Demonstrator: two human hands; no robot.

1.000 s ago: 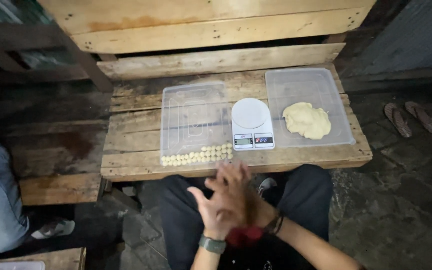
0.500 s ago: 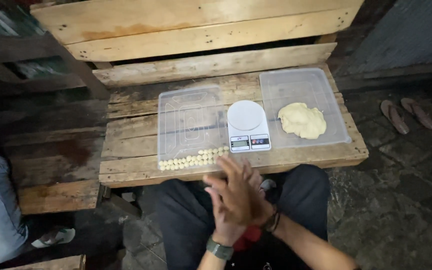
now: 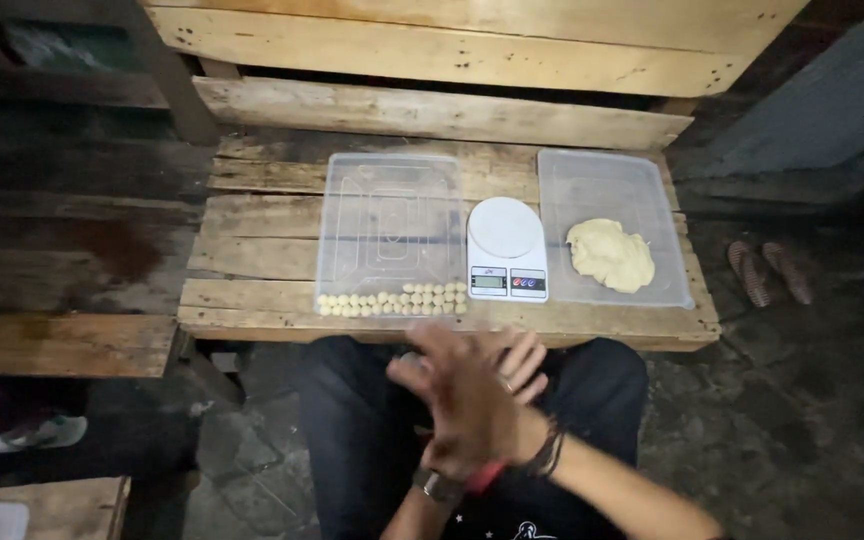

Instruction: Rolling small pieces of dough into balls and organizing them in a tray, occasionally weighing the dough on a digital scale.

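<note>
My right hand point(image 3: 457, 395) lies across my left hand point(image 3: 520, 362), palms pressed together over my lap; anything between them is hidden. Both hands hover just in front of the near edge of a wooden pallet table point(image 3: 252, 250). On the table a clear plastic tray point(image 3: 392, 175) carries rows of several small pale dough balls point(image 3: 392, 300) along its near edge. A white kitchen scale point(image 3: 507, 245) stands beside it, nothing on its round plate. To its right, a second clear tray point(image 3: 602, 175) bears a lump of pale dough point(image 3: 610, 255).
Wooden planks point(image 3: 432, 110) rise behind the table. A pair of sandals point(image 3: 767, 270) lies on the dark floor to the right. At the far left are another person's shoe point(image 3: 37, 432) and a low wooden bench point(image 3: 72, 345).
My pressed hands have shifted against each other, the upper one sliding leftward. The view has drifted slightly. The trays, scale and dough have not moved.
</note>
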